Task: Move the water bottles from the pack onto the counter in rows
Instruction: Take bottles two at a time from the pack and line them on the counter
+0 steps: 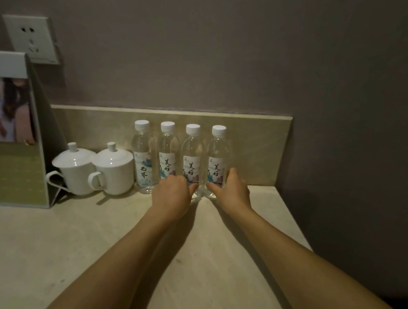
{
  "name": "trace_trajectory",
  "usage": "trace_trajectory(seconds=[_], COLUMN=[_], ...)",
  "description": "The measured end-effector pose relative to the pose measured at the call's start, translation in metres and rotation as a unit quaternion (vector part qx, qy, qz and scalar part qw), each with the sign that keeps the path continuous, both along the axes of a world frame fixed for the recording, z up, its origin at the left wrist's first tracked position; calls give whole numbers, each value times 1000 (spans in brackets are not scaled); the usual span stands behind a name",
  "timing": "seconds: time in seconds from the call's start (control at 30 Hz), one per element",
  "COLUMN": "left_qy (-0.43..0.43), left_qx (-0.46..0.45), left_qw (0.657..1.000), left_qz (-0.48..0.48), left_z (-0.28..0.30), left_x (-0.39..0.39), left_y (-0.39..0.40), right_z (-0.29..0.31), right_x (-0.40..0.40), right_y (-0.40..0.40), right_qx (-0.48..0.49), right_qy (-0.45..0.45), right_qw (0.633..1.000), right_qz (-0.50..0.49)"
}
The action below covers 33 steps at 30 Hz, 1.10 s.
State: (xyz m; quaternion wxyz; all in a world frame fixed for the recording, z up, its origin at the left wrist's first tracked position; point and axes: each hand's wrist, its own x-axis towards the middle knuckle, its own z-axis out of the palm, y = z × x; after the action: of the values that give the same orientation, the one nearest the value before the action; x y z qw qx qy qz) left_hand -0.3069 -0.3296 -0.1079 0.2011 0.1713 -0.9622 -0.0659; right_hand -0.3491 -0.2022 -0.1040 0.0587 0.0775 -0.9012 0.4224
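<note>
Several clear water bottles with white caps and printed labels stand upright in one row on the beige counter (107, 233), against the low backsplash. My left hand (171, 195) is curled low in front of the second bottle (169, 152), and its thumb touches the base of the third bottle (194, 152). My right hand (232, 188) grips the bottom of the rightmost bottle (218, 153), thumb in front and fingers on its right side. The leftmost bottle (143, 156) stands untouched. No pack is in view.
Two white lidded cups (76, 170) (113, 170) stand just left of the bottles. A tall standing card holder (10, 134) fills the left edge. A wall socket (32, 38) is above it. The counter ends at the right, past the last bottle.
</note>
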Motion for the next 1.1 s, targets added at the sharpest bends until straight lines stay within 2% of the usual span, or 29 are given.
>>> trace_trajectory(seconds=[0.23,0.63,1.1], left_qy=[-8,-6,-36], left_qx=[-24,1,-11], left_qw=[1000,1000,999], left_qz=[5,-1,-32], left_z=[0,1,2], left_x=[-5,-9,-20], left_y=[1,1,1], right_z=[-1,-4,-6], right_x=[-7,-9,-13], right_y=[-4,-5,-6], right_qx=[15,24,50], right_qy=[0,10,36], right_qw=[1000,1000,998], right_qz=[-15,-6,0])
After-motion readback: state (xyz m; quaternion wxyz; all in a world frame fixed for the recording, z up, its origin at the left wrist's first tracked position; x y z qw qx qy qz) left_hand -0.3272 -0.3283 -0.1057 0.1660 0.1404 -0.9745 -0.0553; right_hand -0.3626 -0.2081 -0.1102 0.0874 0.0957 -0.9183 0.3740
